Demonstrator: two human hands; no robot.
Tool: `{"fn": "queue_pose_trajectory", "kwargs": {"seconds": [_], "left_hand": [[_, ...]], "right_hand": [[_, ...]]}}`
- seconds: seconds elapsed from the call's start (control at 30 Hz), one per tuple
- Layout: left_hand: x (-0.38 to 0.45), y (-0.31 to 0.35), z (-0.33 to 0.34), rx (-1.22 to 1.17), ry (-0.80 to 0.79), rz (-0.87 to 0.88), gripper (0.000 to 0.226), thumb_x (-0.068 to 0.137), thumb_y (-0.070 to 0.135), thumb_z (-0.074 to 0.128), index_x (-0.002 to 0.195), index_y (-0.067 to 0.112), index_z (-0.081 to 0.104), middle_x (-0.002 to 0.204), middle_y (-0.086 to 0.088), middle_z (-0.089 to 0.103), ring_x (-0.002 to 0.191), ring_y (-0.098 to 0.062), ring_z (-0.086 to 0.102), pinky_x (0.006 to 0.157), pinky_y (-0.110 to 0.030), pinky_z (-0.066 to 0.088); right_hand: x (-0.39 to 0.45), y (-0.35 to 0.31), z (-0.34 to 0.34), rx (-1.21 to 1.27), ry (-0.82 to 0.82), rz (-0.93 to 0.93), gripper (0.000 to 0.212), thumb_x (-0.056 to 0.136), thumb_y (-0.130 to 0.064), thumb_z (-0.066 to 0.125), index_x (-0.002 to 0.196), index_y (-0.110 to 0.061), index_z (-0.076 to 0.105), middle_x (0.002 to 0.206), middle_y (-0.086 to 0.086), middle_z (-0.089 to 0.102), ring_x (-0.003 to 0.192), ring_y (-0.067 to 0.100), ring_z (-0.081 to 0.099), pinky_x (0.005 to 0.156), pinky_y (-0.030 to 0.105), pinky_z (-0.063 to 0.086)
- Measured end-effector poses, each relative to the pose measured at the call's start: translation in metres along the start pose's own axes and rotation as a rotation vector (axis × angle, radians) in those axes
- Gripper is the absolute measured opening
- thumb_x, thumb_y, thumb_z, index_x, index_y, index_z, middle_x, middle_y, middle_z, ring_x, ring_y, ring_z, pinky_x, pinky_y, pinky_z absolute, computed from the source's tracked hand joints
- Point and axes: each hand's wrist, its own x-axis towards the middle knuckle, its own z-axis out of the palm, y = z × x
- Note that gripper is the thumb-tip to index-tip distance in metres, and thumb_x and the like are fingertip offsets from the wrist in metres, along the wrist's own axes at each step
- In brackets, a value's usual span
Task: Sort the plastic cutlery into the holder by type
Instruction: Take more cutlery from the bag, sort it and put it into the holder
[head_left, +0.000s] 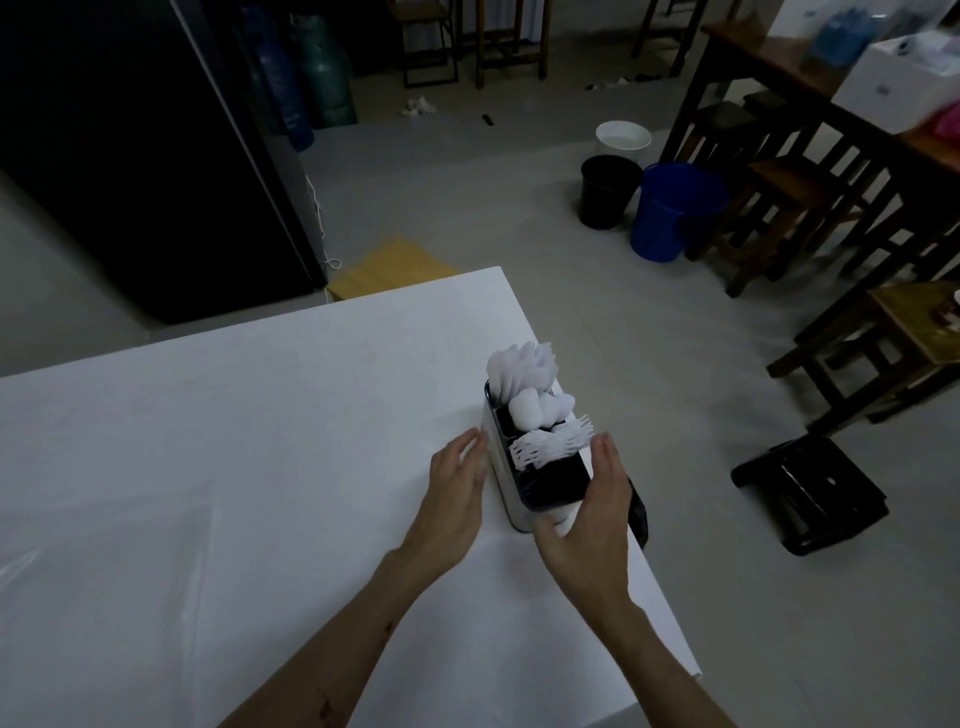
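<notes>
Both hands bracket the holder without closing on it: the left hand (457, 488) lies flat, fingers extended and together, its fingertips touching or just beside the left wall, while the right hand (592, 514) is open with the palm turned inward, cupping the near right corner; whether that palm presses the wall cannot be told. Neither hand holds any cutlery. The narrow rectangular cutlery holder (506, 483), pale on its outer wall and black inside, stands upright on the white table (234, 467), close to the table's right edge. It is divided into compartments in a row running away from the person. The farthest compartment contains white plastic knives (522, 366), blades up and fanned. The next contains white plastic spoons (530, 408), bowls up. The third contains white plastic forks (553, 441), tines up and leaning toward the right. The nearest compartment shows only its black interior. A black object (640, 512) sits just beyond the right hand at the table edge; its type cannot be identified. On the grey floor stand a blue plastic bucket (670, 213), a black bucket (605, 192) and a white bucket (622, 139), grouped beside dark wooden stools (779, 208).
</notes>
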Motion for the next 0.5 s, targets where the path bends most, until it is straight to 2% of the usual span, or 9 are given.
{"fn": "queue_pose_trajectory", "kwargs": {"seconds": [0.07,0.13,0.2,0.27,0.37,0.43,0.5], "left_hand": [[0.018,-0.001,-0.007,-0.127,0.025,-0.150,0.045,0.102,0.019,0.033,0.147,0.013,0.029,0.153,-0.003,0.028,0.141,-0.014,0.024,0.114,-0.018,0.016],[0.045,-0.001,-0.015,-0.220,-0.008,-0.271,0.048,0.103,0.028,0.031,0.149,0.017,0.024,0.156,0.001,0.023,0.144,-0.012,0.020,0.118,-0.025,0.015],[0.075,0.005,-0.024,-0.393,-0.085,-0.380,0.052,0.103,0.039,0.026,0.151,0.022,0.019,0.157,0.007,0.019,0.145,-0.010,0.017,0.119,-0.029,0.013],[0.096,0.013,-0.030,-0.587,-0.172,-0.475,0.056,0.101,0.049,0.018,0.151,0.026,0.017,0.158,0.010,0.016,0.146,-0.010,0.013,0.120,-0.038,0.014],[0.105,0.030,-0.032,-0.735,-0.280,-0.536,0.061,0.098,0.054,0.005,0.151,0.025,0.020,0.149,0.013,0.027,0.140,-0.006,0.020,0.118,-0.035,0.020],[0.101,0.036,-0.034,-0.831,-0.240,-0.562,0.065,0.096,0.057,0.000,0.149,0.028,0.025,0.142,0.015,0.034,0.133,-0.005,0.029,0.113,-0.033,0.026],[0.095,0.031,-0.039,-0.923,-0.125,-0.573,0.065,0.095,0.056,-0.003,0.147,0.030,0.028,0.134,0.016,0.039,0.125,-0.005,0.036,0.109,-0.031,0.029]], "right_hand": [[-0.009,-0.004,0.006,0.027,-0.031,0.181,0.108,0.070,-0.029,0.080,0.154,-0.014,0.013,0.159,0.004,0.021,0.146,0.022,0.022,0.115,0.045,0.033],[-0.012,-0.009,0.010,0.056,-0.062,0.295,0.112,0.065,-0.038,0.084,0.152,-0.019,0.016,0.154,-0.001,0.026,0.139,0.021,0.032,0.104,0.045,0.043],[-0.008,-0.012,0.016,0.071,-0.035,0.363,0.112,0.062,-0.043,0.087,0.150,-0.018,0.021,0.146,-0.001,0.033,0.130,0.022,0.041,0.098,0.046,0.048],[-0.001,-0.013,0.022,0.050,0.003,0.384,0.107,0.059,-0.045,0.089,0.142,-0.013,0.030,0.135,0.002,0.040,0.120,0.025,0.048,0.094,0.047,0.050],[0.006,-0.013,0.028,0.030,0.047,0.371,0.093,0.056,-0.034,0.092,0.128,-0.009,0.040,0.118,0.002,0.044,0.106,0.026,0.053,0.081,0.042,0.052],[0.015,-0.015,0.025,0.051,0.075,0.356,0.088,0.055,-0.021,0.092,0.128,-0.009,0.043,0.116,0.003,0.046,0.103,0.025,0.054,0.079,0.040,0.051],[0.031,-0.017,0.021,0.108,0.059,0.289,0.087,0.055,-0.012,0.089,0.130,-0.013,0.045,0.118,0.001,0.050,0.103,0.021,0.055,0.084,0.038,0.050]]}}
